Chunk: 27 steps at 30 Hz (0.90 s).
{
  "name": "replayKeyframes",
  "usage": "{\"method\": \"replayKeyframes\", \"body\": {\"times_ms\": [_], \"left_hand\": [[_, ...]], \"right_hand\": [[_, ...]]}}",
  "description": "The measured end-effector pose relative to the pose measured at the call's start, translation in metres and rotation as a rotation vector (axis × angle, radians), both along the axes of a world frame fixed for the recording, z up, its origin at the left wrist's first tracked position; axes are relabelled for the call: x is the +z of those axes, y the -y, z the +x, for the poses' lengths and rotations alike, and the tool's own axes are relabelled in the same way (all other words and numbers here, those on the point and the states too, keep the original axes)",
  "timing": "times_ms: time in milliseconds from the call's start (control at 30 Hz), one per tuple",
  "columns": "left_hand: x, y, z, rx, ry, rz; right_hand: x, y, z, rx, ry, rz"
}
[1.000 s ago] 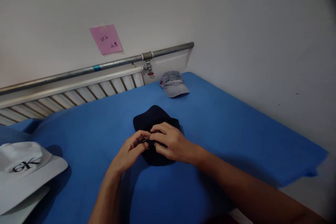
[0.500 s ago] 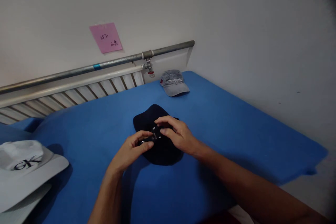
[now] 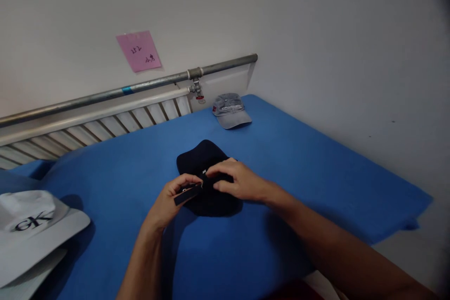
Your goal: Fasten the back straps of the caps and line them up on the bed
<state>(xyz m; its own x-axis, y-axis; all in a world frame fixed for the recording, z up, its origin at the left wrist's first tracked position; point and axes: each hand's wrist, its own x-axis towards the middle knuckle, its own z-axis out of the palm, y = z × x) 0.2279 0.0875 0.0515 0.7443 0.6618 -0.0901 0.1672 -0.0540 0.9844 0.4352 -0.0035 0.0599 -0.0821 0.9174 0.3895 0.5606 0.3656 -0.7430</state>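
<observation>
A black cap [image 3: 218,204] lies on the blue-covered surface in front of me, its brim toward the far left. Its dark strap [image 3: 188,194] sticks out at the left, with a small metal part near its end. My left hand [image 3: 168,199] pinches this strap between thumb and fingers. Over the cap's right side, my right hand [image 3: 242,180] grips the dark fabric near the strap, thumb and forefinger bent around it. A small pale tag [image 3: 204,171] shows close to the right fingertips. The hands cover part of the cap.
A grey cap [image 3: 230,111] lies at the far corner of the blue cover [image 3: 298,159]. At left, a white cap [image 3: 38,225] with black letters rests above another pale brim [image 3: 38,274]. Behind are a radiator [image 3: 116,126], a metal pipe [image 3: 147,85] and a pink note [image 3: 138,51].
The strap end now stands out past my left thumb, where fingers covered more of it before. My right thumb and forefinger have shifted slightly on the cap. The view has turned slightly.
</observation>
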Motion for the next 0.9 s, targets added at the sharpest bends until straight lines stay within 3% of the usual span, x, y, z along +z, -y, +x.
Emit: {"method": "replayKeyframes", "body": {"times_ms": [233,367,467,567,633,767,900], "left_hand": [[0.002,0.001,0.001,-0.031,-0.009,0.061],[0.004,0.001,-0.002,-0.046,0.041,0.022],[-0.002,-0.007,-0.008,0.034,0.170,0.058],[-0.019,-0.027,-0.013,0.252,0.237,0.246],[-0.035,-0.043,-0.013,0.339,0.075,0.462],[-0.058,-0.064,0.002,0.353,-0.145,0.729],[-0.056,-0.063,0.019,0.366,-0.255,0.847]], "right_hand": [[-0.005,-0.003,-0.003,0.071,0.215,0.018],[-0.013,-0.010,0.005,-0.158,0.226,0.009],[-0.014,-0.011,0.011,-0.312,-0.001,0.001],[-0.007,-0.008,0.014,-0.359,-0.326,-0.002],[-0.003,-0.006,0.015,-0.369,-0.458,0.015],[-0.002,-0.003,0.016,-0.334,-0.582,0.036],[-0.006,-0.004,0.021,-0.331,-0.668,0.094]]}}
